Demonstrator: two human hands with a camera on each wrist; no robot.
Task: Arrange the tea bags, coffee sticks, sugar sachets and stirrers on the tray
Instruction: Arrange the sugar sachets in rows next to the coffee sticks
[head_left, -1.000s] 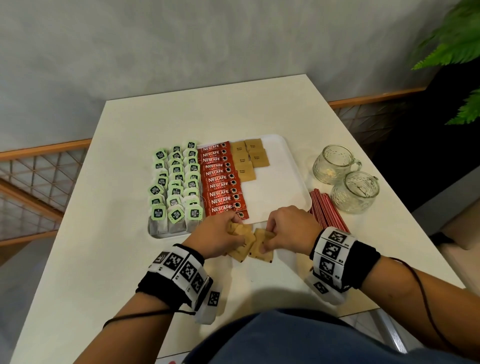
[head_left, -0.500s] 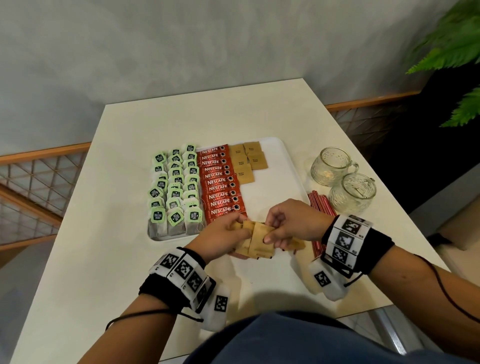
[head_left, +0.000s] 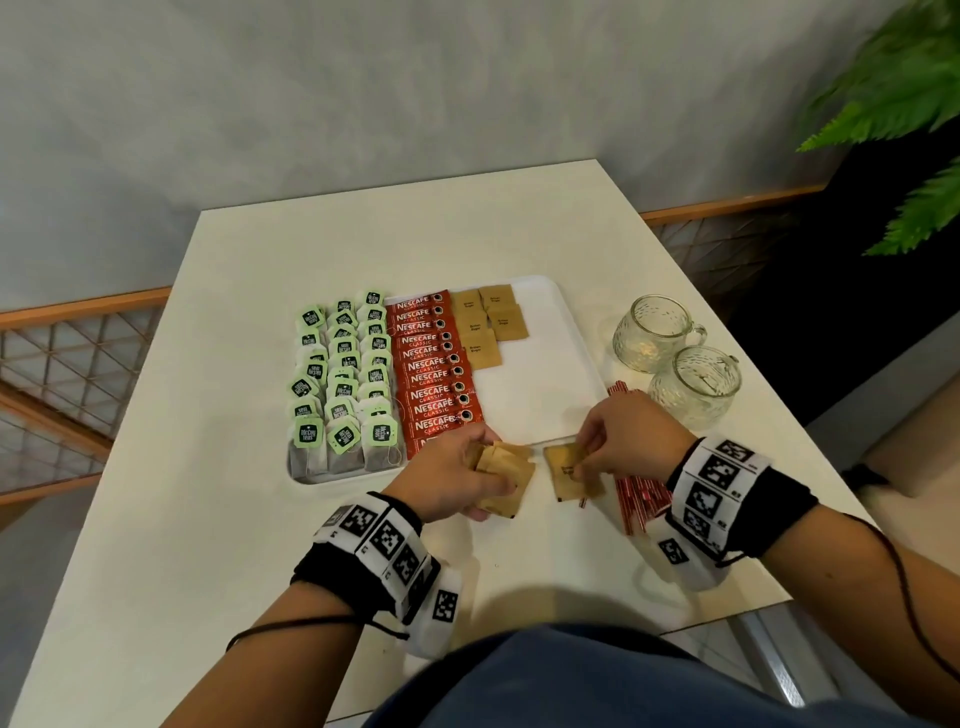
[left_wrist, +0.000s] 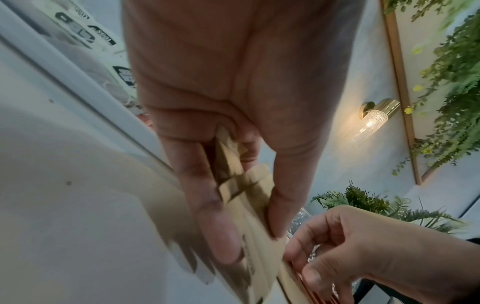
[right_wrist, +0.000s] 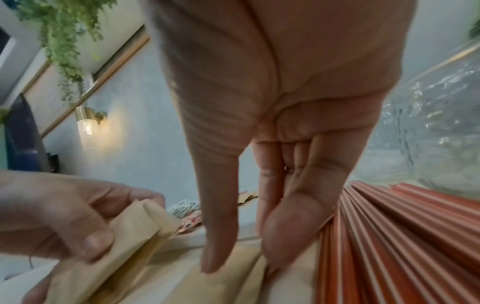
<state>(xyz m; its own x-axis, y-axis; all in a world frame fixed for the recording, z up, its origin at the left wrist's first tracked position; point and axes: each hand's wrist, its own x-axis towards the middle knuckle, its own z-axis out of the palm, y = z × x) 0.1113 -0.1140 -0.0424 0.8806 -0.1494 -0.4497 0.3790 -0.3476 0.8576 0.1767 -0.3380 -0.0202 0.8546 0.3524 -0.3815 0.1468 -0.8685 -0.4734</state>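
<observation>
A white tray (head_left: 545, 400) holds green-tagged tea bags (head_left: 343, 374) at its left, red coffee sticks (head_left: 431, 369) in the middle and several brown sugar sachets (head_left: 488, 327) at the back. Just in front of the tray my left hand (head_left: 457, 475) grips a small stack of brown sugar sachets (head_left: 506, 470) (left_wrist: 249, 197). My right hand (head_left: 618, 441) pinches one or two more sachets (head_left: 571, 475) (right_wrist: 233, 275) between thumb and fingers. Red stirrers (head_left: 636, 499) (right_wrist: 389, 236) lie on the table under my right wrist.
Two glass mugs (head_left: 691, 384) stand on the table right of the tray. The cream table (head_left: 208, 519) ends near my body, and its right edge runs close past the mugs. A fern (head_left: 914, 104) hangs at the upper right.
The hands, which worked together on one bunch of sachets, have drawn apart. My right hand has pulled a sachet or two off to the right while my left keeps the stack.
</observation>
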